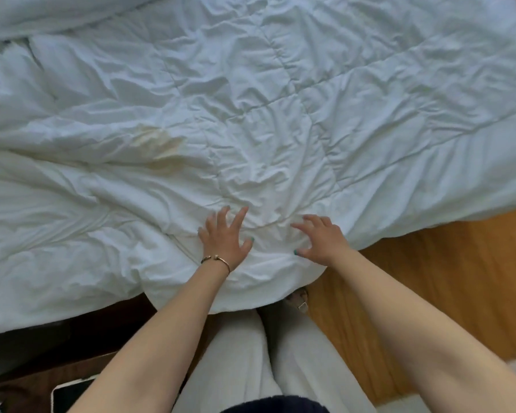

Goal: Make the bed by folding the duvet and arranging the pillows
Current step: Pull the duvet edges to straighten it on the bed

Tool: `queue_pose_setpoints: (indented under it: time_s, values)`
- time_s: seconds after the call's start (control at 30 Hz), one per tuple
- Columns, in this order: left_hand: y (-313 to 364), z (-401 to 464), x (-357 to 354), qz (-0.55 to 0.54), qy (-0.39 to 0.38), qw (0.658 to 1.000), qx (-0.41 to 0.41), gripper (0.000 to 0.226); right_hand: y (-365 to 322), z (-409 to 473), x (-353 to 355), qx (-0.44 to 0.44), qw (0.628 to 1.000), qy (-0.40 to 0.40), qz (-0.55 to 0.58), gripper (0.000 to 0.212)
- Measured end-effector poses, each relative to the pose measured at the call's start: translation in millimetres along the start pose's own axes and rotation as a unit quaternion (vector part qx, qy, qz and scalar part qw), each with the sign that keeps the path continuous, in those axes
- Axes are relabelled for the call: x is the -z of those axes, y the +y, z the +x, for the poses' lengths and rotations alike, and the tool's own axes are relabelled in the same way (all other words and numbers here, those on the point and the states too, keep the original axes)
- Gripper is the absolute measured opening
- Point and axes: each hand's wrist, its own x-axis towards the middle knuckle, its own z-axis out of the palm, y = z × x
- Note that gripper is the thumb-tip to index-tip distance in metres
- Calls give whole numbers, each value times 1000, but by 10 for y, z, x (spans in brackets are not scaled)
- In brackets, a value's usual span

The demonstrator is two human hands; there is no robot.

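A white, wrinkled quilted duvet (251,108) covers the whole bed and hangs over the near corner. It carries a yellowish stain (158,144) left of centre. My left hand (225,238), with a bracelet on the wrist, lies flat on the duvet near the corner with fingers spread. My right hand (320,238) rests beside it, fingers apart, palm down on the fabric. Neither hand grips anything. A bunched fold of white bedding (42,13) lies at the far left; no pillow is clearly visible.
Wooden floor (429,278) lies to the right of the bed corner. My legs in light trousers (251,353) stand against the corner, one foot (298,298) showing. A dark surface at the lower left holds a tablet-like device (69,394).
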Motion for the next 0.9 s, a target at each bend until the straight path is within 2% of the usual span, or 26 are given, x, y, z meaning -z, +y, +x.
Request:
queue_pose_setpoints:
  time_s: [0.07,0.1,0.13,0.2,0.23,0.37,0.47,0.57,0.67,0.9]
  values:
    - [134,28,-71,14,-136,991,12,70,196,1,70,-59,997,32,-46,71]
    - [228,37,-97,34,-196,980,22,68,320,4,111,-87,995,18,-50,72]
    - [338,57,-112,36,-211,976,28,62,467,8,161,-104,994,-18,-41,73]
    - [634,125,-140,-14,-159,987,20,52,803,24,259,-97,992,-83,-19,77]
    - [830,172,-152,-47,-133,990,0,53,981,31,315,-88,992,-88,-15,77]
    - [1809,437,-249,-105,-104,985,-94,64,1764,36,577,-110,993,-33,12,72]
    - [2687,672,-435,-67,-117,982,-132,68,2467,12,734,-106,994,-26,7,72]
    - [3563,891,-640,-3,-104,986,-134,74,3187,-83,882,-83,996,-16,-7,70]
    - [4318,1050,-800,6,-100,985,-138,77,3850,-204,988,-79,997,-17,-12,74]
    - [5497,1555,-943,34,-107,981,-160,79,5236,-84,1317,-133,991,-11,16,77]
